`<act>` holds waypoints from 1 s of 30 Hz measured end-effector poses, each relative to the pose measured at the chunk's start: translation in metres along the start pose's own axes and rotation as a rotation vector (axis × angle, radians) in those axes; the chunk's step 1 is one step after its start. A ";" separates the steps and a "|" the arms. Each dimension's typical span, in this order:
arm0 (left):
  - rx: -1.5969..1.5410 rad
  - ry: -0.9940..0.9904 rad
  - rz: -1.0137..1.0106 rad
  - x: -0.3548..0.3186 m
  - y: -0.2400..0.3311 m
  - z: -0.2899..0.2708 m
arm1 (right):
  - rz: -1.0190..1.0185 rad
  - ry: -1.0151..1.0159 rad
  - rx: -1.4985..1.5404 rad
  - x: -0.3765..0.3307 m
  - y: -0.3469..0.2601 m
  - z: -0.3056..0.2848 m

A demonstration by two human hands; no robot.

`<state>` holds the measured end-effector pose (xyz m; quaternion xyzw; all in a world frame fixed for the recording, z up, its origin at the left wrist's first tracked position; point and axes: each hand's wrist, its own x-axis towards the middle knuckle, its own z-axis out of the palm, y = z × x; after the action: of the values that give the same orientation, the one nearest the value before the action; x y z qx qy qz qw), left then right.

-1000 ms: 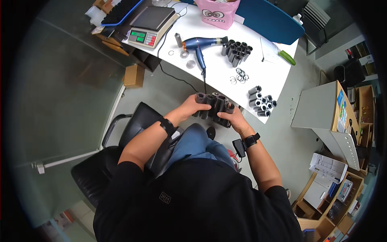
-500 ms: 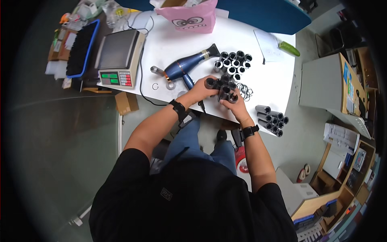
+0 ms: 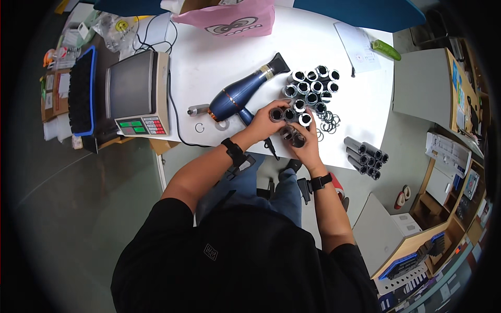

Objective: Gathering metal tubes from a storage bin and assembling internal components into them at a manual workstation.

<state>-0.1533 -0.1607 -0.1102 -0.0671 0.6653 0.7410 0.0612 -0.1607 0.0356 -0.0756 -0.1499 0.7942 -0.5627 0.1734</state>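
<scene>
Between my two hands is a bunch of short dark metal tubes [image 3: 286,133], their round open ends facing up. My left hand [image 3: 262,125] curls round the bunch's left side, and my right hand [image 3: 308,146] grips it from the right and front. Right behind them stands a group of similar tubes [image 3: 311,97] with shiny rims, so close that I cannot tell exactly where the held bunch ends. Several thin dark rings [image 3: 328,123] lie loose beside my right hand. A blue hair dryer [image 3: 233,99] rests left of the tubes, its handle running toward my left hand.
Another stack of tubes [image 3: 367,158] lies at the table's right front edge. A small metal cylinder [image 3: 198,110], an open clip ring [image 3: 199,128] and a scale [image 3: 136,88] are to the left. A pink bag [image 3: 229,21], a paper sheet [image 3: 359,48] and a green cucumber-like object [image 3: 386,50] lie farther back.
The whole view has shifted, so table items sit farther right or lower. My hands have brought the held tubes up against the standing group, and their ends now face up more.
</scene>
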 end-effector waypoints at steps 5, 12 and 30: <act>0.201 0.061 0.052 0.003 0.005 -0.001 | -0.045 0.069 -0.131 -0.009 0.010 0.002; 0.269 0.182 0.015 0.004 0.002 0.003 | 0.015 0.074 -0.090 -0.014 0.017 0.005; 0.513 0.302 0.139 -0.010 0.013 0.003 | 0.109 0.249 -0.082 -0.024 0.018 0.019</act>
<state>-0.1463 -0.1588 -0.0949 -0.1133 0.8352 0.5330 -0.0741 -0.1320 0.0357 -0.0961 -0.0426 0.8389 -0.5337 0.0977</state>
